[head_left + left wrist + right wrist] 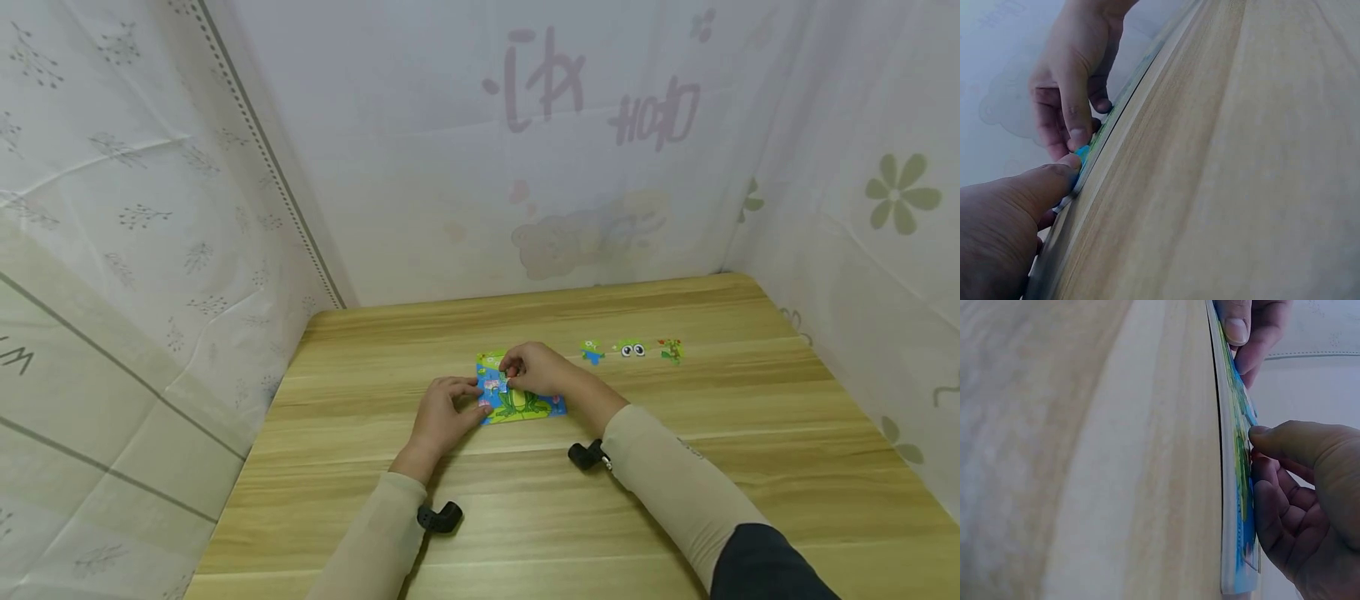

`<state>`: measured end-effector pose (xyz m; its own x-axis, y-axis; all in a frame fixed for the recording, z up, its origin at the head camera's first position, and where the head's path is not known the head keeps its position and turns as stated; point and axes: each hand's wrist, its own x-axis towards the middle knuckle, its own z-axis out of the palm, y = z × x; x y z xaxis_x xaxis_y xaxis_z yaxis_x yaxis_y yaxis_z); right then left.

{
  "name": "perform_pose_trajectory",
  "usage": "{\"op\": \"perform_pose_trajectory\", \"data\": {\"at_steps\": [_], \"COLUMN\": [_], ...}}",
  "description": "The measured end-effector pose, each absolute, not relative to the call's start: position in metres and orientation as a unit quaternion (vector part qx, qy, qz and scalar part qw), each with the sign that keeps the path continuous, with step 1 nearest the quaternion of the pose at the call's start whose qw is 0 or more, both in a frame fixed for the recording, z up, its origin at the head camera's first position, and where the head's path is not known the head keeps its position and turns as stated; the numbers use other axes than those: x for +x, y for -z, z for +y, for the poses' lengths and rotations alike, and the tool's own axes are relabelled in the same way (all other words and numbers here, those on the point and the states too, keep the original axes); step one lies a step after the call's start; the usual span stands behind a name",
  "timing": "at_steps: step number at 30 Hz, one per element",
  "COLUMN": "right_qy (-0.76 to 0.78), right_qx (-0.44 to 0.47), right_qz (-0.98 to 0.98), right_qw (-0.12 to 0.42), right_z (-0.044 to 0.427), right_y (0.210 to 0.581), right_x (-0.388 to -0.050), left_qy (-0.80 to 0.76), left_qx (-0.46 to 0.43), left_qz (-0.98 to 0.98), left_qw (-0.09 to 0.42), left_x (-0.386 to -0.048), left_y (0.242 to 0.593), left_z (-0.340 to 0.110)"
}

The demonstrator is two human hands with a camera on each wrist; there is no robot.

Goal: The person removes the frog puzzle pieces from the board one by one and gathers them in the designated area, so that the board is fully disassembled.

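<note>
A frog jigsaw puzzle board [522, 410] lies flat on the wooden table. My left hand [442, 417] rests at its left edge, fingers and thumb spread and touching the board. Over the board, my right hand [542, 368] pinches a small blue and pink puzzle piece [494, 385], its fingers hiding part of it. The left wrist view shows a blue bit [1083, 152] between the left thumb and the right fingertips. Seen from the side in the right wrist view, the board [1230, 506] has the right fingers curled close above its surface.
To the right of the board lie three loose parts in a row: a green and blue piece [592, 352], a piece with frog eyes [633, 350] and a green piece with red spots [671, 351]. Patterned cloth [450, 150] hangs behind the table [525, 517].
</note>
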<state>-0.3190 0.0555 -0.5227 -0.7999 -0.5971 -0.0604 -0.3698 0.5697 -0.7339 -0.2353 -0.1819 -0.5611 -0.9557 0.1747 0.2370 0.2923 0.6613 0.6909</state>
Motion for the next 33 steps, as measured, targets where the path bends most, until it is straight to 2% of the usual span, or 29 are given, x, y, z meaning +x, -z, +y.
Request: {"op": "perform_pose_trajectory", "data": {"at_steps": [33], "right_qy": [0.411], "right_qx": [-0.251], "right_qz": [0.862], "right_qw": [0.159], "right_z": [0.066], "right_y": [0.521], "right_x": [-0.315], "left_qy": [0.395], "left_qx": [-0.114], "left_qz": [-0.909], "left_qw": [0.066], "left_x": [-0.235], "left_y": [0.562], "left_z": [-0.181]}}
